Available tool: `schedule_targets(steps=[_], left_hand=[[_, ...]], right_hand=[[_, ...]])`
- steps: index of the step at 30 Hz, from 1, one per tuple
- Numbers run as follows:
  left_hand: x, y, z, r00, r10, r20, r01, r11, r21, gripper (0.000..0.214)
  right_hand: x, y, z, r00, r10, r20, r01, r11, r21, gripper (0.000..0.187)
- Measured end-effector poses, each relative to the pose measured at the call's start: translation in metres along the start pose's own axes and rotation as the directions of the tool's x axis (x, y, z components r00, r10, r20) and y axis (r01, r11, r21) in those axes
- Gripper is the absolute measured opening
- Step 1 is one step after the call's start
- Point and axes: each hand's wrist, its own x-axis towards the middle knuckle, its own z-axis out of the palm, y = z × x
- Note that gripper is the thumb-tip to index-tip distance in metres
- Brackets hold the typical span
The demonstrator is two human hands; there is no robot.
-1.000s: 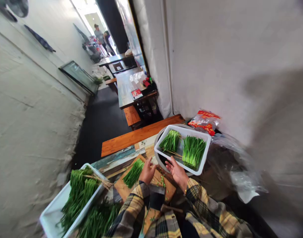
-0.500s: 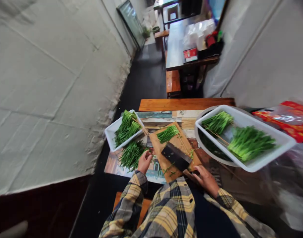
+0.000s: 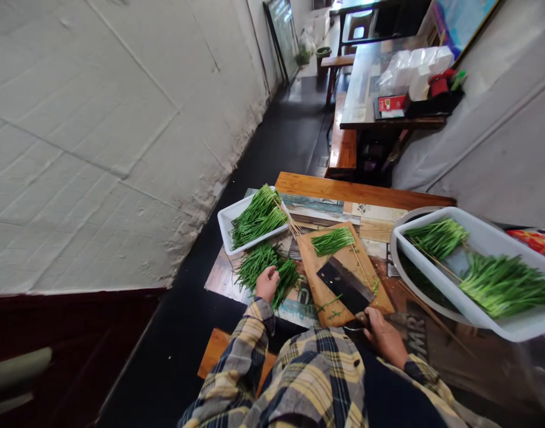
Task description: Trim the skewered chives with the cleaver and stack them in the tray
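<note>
My left hand [image 3: 267, 284] is over a loose heap of garlic chives [image 3: 257, 263] on the tabletop, fingers curled in among the stalks. At the handle of a dark, broad-bladed cleaver [image 3: 345, 284] is my right hand [image 3: 385, 337], its fingers closed around the handle end. The blade lies flat on a wooden cutting board [image 3: 315, 274]. A trimmed bunch of chives [image 3: 332, 240] lies across the far part of the board, with a thin bamboo skewer and small green scraps nearby.
Skewered chives fill a white tray [image 3: 226, 230] at the left. Another white tray [image 3: 507, 328] with two bunches rests over a round metal basin [image 3: 395, 255] at the right. Loose skewers [image 3: 433, 318] lie beside it. A wooden bench [image 3: 357, 191] stands beyond the table.
My left hand has moved onto the loose chives. My right hand has closed on the cleaver's handle. The view has turned left, so the scene sits further right.
</note>
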Motion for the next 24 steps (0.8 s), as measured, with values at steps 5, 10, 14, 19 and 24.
schedule_targets(steps=[5, 10, 14, 19, 24], left_hand=[[0.023, -0.018, -0.033, 0.996, 0.037, -0.086, -0.03, 0.997, 0.077, 0.022], [0.059, 0.0, -0.058, 0.974, 0.148, -0.174, -0.129, 0.985, 0.117, 0.023], [0.103, 0.033, -0.068, 0.946, 0.258, -0.197, -0.23, 0.961, 0.154, 0.022], [0.161, 0.072, -0.067, 0.926, 0.348, -0.149, -0.314, 0.925, 0.212, 0.021], [0.217, 0.103, -0.073, 0.901, 0.422, -0.104, -0.386, 0.886, 0.255, 0.027]], right_hand=[[-0.01, -0.008, -0.005, 0.996, 0.021, -0.09, -0.012, 0.995, 0.101, 0.042], [-0.023, -0.015, -0.006, 0.984, 0.143, -0.105, -0.11, 0.957, 0.268, 0.042], [-0.023, -0.034, 0.003, 0.963, 0.217, -0.161, -0.124, 0.885, 0.449, 0.04], [-0.017, -0.06, 0.014, 0.92, 0.345, -0.183, -0.202, 0.821, 0.534, 0.043], [-0.016, -0.072, 0.02, 0.909, 0.381, -0.168, -0.208, 0.765, 0.61, 0.043]])
